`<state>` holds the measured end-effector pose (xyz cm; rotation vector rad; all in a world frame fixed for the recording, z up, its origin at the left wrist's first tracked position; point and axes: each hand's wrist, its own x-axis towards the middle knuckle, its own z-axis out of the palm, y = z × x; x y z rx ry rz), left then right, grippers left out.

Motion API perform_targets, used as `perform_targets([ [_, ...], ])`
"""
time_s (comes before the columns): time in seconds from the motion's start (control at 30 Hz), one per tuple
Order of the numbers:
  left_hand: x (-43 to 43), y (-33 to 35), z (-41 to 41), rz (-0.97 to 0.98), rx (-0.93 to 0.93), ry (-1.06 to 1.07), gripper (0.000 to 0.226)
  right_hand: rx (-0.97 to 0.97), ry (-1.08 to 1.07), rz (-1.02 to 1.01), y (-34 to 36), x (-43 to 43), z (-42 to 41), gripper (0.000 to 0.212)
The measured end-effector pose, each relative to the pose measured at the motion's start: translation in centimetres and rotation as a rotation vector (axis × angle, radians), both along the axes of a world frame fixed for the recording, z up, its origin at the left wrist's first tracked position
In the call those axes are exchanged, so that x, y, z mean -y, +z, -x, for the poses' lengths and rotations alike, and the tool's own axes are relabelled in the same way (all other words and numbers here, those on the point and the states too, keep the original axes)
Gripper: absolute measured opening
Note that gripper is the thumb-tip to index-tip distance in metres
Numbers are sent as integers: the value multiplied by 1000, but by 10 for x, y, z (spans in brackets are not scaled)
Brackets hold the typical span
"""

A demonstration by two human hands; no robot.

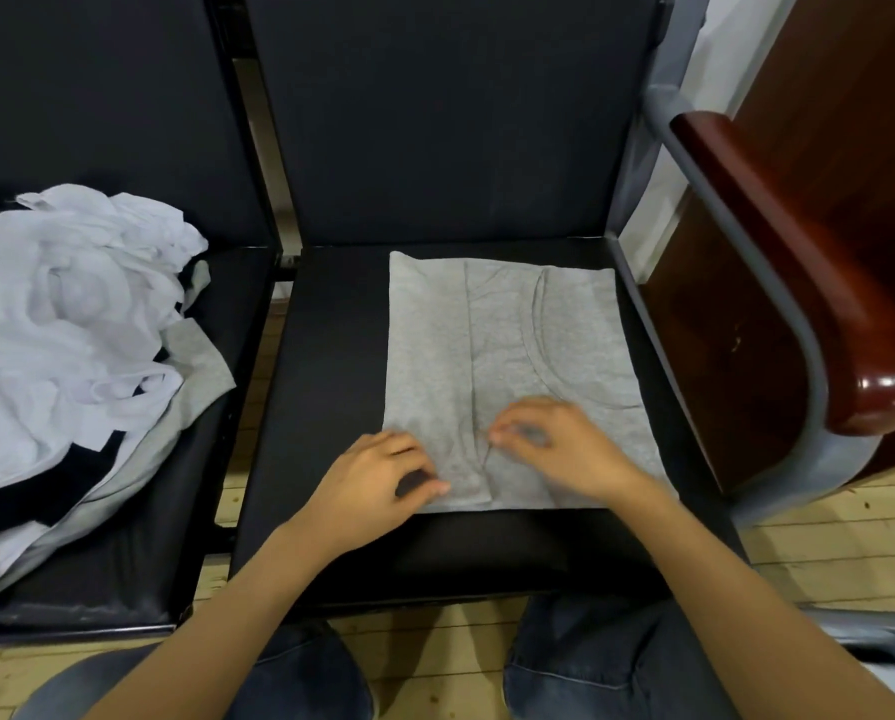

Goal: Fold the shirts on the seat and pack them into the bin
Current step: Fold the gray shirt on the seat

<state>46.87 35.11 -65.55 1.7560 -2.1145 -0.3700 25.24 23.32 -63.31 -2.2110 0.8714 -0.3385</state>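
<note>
fingertips [505, 432] of the right hand [554, 449] are drawn together, and a small ridge of the grey shirt [513, 345] is pinched between them, just below the frame's centre. to the left of it, the fingers [409, 452] of the left hand [377, 475] are curled toward the thumb, and the cloth near the shirt's lower left corner is gripped. both hands are laid on the near part of the shirt, a crease running up between them.

the shirt is spread flat as a folded rectangle on the right half of the black seat [331, 356] in the middle of the frame; a curved seam is seen on its right part. a pile [71, 314] of white, grey and black shirts is heaped on the next seat at the left edge. a wooden armrest [798, 252] is seen at the right. knees [590, 662] in blue jeans are seen at the bottom, over a plank floor [824, 553].
</note>
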Motion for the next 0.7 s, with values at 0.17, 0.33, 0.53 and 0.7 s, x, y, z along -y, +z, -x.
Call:
perform_targets([
  [0.17, 31, 12, 62, 43, -16, 10, 46, -74, -560, -44, 1, 91, 26, 24],
  [0.33, 78, -8, 170, 121, -3, -117, 28, -126, -735, -163, -1, 165, 23, 37],
  [0.53, 88, -19, 209, 145, -30, -85, 29, -154, -652, -219, -8, 194, 15, 32],
  [0.7, 76, -9, 198, 215, -257, 108, 14, -37, -747, -364, -1, 196, 8, 36],
])
